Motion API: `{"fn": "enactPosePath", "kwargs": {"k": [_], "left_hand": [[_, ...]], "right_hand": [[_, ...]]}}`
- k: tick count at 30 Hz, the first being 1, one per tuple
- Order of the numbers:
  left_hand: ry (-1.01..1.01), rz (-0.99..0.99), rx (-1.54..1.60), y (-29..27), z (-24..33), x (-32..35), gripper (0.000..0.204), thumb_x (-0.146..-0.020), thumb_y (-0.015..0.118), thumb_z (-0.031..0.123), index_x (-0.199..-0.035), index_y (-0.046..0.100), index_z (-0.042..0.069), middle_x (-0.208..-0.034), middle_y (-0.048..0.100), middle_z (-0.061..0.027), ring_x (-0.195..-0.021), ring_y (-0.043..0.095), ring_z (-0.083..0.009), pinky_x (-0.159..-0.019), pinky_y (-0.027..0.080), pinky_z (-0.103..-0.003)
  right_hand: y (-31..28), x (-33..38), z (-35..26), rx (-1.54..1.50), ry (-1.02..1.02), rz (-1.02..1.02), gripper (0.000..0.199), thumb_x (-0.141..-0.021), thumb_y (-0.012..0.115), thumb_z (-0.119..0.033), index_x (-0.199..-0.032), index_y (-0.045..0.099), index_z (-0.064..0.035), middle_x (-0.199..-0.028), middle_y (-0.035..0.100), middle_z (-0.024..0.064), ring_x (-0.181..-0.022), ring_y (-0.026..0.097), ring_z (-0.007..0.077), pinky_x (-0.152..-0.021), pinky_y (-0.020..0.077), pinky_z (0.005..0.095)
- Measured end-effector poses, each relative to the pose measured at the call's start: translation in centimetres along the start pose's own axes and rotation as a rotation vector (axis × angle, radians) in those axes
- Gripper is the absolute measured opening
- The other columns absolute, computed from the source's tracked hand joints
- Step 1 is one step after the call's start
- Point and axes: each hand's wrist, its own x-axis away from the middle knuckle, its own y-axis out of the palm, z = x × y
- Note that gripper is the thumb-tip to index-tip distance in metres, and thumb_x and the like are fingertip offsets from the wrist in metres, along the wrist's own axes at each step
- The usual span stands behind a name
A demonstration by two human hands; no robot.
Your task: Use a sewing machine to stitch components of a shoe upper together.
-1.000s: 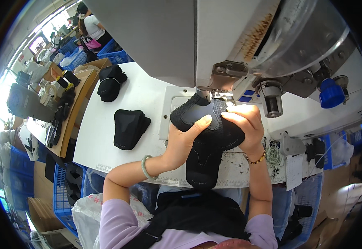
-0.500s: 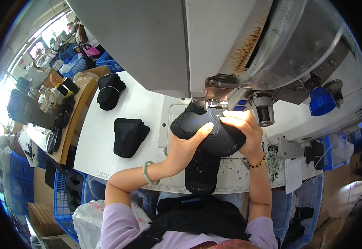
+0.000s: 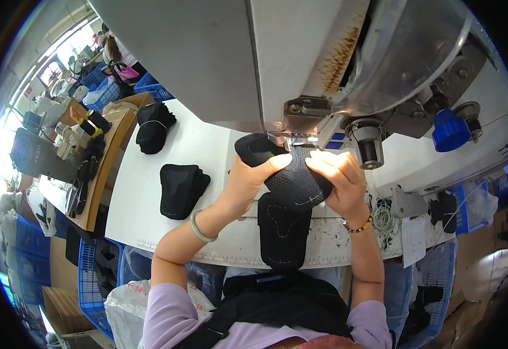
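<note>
Curved, textured black piece (image 3: 298, 185), white-marked

The upper piece (image 3: 300, 187) is black with a scaly pattern and pale stitches; the lower piece (image 3: 283, 238), at the front edge of the white tabletop (image 3: 134, 203), is black with a pale dotted outline.

Both arms are up in front of the body, elbows bent, and the left elbow sticks out more to the side. The left forearm (image 3: 178, 249) slants up and inward, while the right forearm (image 3: 365, 256) goes pretty much straight up. Left hand (image 3: 243, 181) has its thumb (image 3: 273, 166) stretched out flat toward the middle, other fingers tucked out of sight underneath. Right hand (image 3: 346, 185) is curled over, knuckles up, fingertips pointing in at the left thumb. The two hands are close together but not touching, both gripping, tbh.
</note>
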Motion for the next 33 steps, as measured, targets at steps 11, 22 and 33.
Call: {"fn": "enactPosePath", "kwargs": {"k": [11, 22, 33], "left_hand": [[-0.133, -0.047, 0.136, -1.3, -0.1, -0.9, 0.016, -0.089, 0.057, 0.009, -0.098, 0.063, -0.002, -0.092, 0.066, -0.0068, -0.081, 0.063, -0.0115, -0.072, 0.051, -0.025], [-0.104, -0.033, 0.121, -1.4, -0.7, -0.9, 0.016, -0.091, 0.057, 0.011, -0.099, 0.064, -0.001, -0.094, 0.066, -0.0055, -0.086, 0.061, -0.0107, -0.077, 0.048, -0.026], [0.059, 0.092, 0.271, -0.8, -0.5, -1.1, 0.016, -0.094, 0.056, 0.013, -0.099, 0.061, -0.001, -0.095, 0.066, -0.0074, -0.083, 0.064, -0.0122, -0.074, 0.052, -0.026]], "right_hand": [[0.5, -0.2, -1.1, 0.166, -0.115, 0.055, 0.042, -0.062, 0.061, 0.003, -0.101, 0.069, -0.0089, -0.09, 0.059, 0.0004, -0.064, 0.049, 0.0177, -0.057, 0.0398, 0.0297], [0.7, 0.5, -0.1, 0.105, -0.061, 0.07, 0.033, -0.069, 0.061, 0.005, -0.101, 0.064, -0.0045, -0.099, 0.065, 0.009, -0.071, 0.06, 0.0234, -0.062, 0.0457, 0.0314], [-0.2, -0.1, 0.3, 0.138, 0.06, 0.384, 0.023, -0.077, 0.056, 0.011, -0.097, 0.058, 0.0008, -0.094, 0.064, 0.0134, -0.082, 0.062, 0.0267, -0.071, 0.051, 0.0324]]}}
